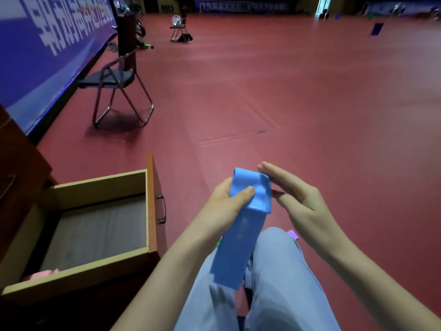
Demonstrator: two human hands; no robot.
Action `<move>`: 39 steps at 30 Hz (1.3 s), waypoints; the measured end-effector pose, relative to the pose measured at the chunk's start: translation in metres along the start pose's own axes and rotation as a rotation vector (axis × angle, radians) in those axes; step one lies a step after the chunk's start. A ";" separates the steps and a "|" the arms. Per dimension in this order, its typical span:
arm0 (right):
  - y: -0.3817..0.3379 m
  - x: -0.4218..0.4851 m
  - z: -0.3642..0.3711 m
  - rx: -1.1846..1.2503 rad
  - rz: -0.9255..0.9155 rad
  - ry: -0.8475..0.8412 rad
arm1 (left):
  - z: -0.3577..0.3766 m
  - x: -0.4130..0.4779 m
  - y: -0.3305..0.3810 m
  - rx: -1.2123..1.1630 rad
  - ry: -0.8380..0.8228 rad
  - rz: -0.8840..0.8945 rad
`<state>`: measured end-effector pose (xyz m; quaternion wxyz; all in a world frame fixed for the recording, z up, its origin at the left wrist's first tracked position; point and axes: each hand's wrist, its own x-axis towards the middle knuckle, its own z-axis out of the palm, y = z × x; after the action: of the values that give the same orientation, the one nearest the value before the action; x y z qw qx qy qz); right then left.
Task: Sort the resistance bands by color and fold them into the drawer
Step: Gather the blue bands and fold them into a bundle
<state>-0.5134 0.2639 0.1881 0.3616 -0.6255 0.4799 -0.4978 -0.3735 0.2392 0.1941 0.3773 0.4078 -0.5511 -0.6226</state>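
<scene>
Blue resistance band (241,235) hung folded over a seated person's left hand (226,206), its upper end doubled into a loop above the fingers and its long tail dropping between the knees of light grey trousers (281,278). The left hand pinched the band, thumb pressed on the front of the fold. The right hand (296,197) was spread flat, fingers straight and together, its fingertips touching the right edge of the folded top. A scrap of purple band (293,234) showed just beside the right knee, and a sliver of green could be made out under the blue tail, too small to identify. To the person's left, a wooden drawer (148,211) stood pulled out from a dark brown cabinet (21,168), a black handle (162,209) on its front; something pink (43,274) lay in the near left corner of the drawer. Beyond, on the red sports floor (286,91), a folding chair (119,87) stood near a blue banner (43,48) with white lettering, and a second chair (179,28) stood farther back.
</scene>
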 end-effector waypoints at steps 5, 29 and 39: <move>-0.002 -0.009 0.004 0.117 0.211 0.008 | 0.004 -0.006 -0.007 0.052 0.049 0.047; 0.015 0.005 0.008 -0.002 -0.071 0.134 | -0.014 -0.008 -0.026 0.057 -0.001 -0.223; 0.031 -0.007 0.016 -0.162 -0.214 0.096 | -0.017 -0.013 -0.030 -0.044 -0.041 -0.285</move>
<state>-0.5059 0.2613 0.1539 0.2315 -0.6755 0.4659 -0.5225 -0.3537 0.2478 0.1643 0.2825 0.4607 -0.4812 -0.6902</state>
